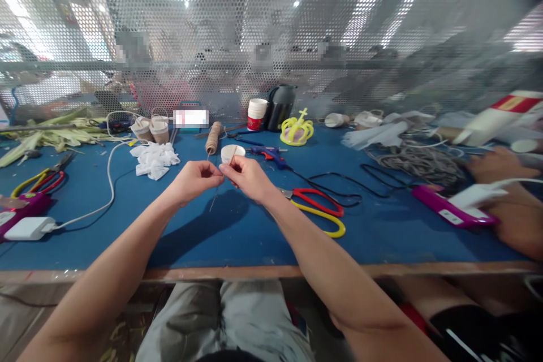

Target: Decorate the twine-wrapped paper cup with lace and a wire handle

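My left hand (195, 182) is closed, its thumb and fingertips pinched on a thin twine (214, 197) whose loose end hangs down below. Just beside it, my right hand (250, 178) grips a small white paper cup (231, 152), fingertips at the near side of the cup. Both hands meet above the blue tabletop, fingertips almost touching. Behind them lies a spool of brown twine (213, 138), with a strand running toward my left hand. A blue glue gun (271, 155) rests just past my right hand. Red-and-yellow-handled scissors (316, 203) lie partly under my right forearm.
Stacked paper cups (257, 115), a dark thermos jug (280, 107) and a yellow crown-shaped piece (296, 129) stand at the back. Left are twine-covered cups (159, 129), white crumpled material (155, 159), pliers (46, 176) and husks (46, 134). A co-worker's arm (520, 220) is beside a purple power strip (449, 206).
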A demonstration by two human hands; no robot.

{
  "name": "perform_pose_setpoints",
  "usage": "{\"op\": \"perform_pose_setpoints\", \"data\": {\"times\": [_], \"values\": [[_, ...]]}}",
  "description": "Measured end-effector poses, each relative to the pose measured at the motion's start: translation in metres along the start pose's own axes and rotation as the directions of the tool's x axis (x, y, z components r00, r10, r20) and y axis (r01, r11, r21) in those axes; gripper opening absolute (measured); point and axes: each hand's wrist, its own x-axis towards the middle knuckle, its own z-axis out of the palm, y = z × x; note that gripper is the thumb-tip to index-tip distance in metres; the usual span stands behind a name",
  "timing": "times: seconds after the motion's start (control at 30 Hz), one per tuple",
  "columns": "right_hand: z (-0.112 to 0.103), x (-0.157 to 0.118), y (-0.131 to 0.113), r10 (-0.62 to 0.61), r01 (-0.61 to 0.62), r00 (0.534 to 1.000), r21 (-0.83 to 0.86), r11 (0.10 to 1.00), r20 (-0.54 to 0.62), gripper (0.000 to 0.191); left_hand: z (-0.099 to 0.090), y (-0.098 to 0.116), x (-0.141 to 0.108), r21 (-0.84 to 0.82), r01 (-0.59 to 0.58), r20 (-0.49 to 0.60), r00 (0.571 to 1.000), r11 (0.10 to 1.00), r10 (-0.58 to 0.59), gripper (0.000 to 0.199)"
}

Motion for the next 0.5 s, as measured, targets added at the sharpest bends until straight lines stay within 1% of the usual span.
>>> {"op": "perform_pose_setpoints", "data": {"times": [0.07,0.13,0.23,0.3,0.37,0.43,0.5], "values": [[0.0003,-0.0004,-0.0004,0.002,-0.002,1.000,-0.002,1.000,-0.001,0.027,0.0011,-0.0013,0.0001,-0.008,0.007,-0.013,1.000,1.000,-0.007,0.020],[0.0006,-0.0007,-0.0010,0.010,-0.011,1.000,0.043,0.999,0.022,0.027,0.0015,-0.0017,0.0000,-0.018,0.019,-0.013,1.000,1.000,-0.020,0.021],[0.0007,-0.0005,-0.0015,-0.013,-0.009,0.995,0.223,0.975,0.096,0.025,0.0008,-0.0004,0.0000,-0.074,0.071,0.038,0.997,0.995,-0.069,0.023],[0.0007,0.0003,-0.0008,-0.044,0.007,0.992,0.299,0.954,0.116,0.022,-0.0001,0.0010,0.0001,-0.109,0.102,0.069,0.993,0.989,-0.095,0.024],[0.0006,0.0015,0.0007,-0.029,-0.001,0.995,0.288,0.957,0.099,0.021,-0.0015,0.0019,0.0003,-0.118,0.105,0.083,0.992,0.987,-0.096,0.024],[0.0006,0.0027,0.0027,0.017,-0.034,0.997,0.251,0.967,0.069,0.021,-0.0035,0.0023,0.0004,-0.123,0.105,0.097,0.991,0.987,-0.093,0.022],[0.0006,0.0033,0.0042,0.048,-0.059,0.997,0.223,0.973,0.054,0.021,-0.0059,0.0023,0.0006,-0.066,0.061,0.102,0.993,0.996,-0.054,0.020]]}}
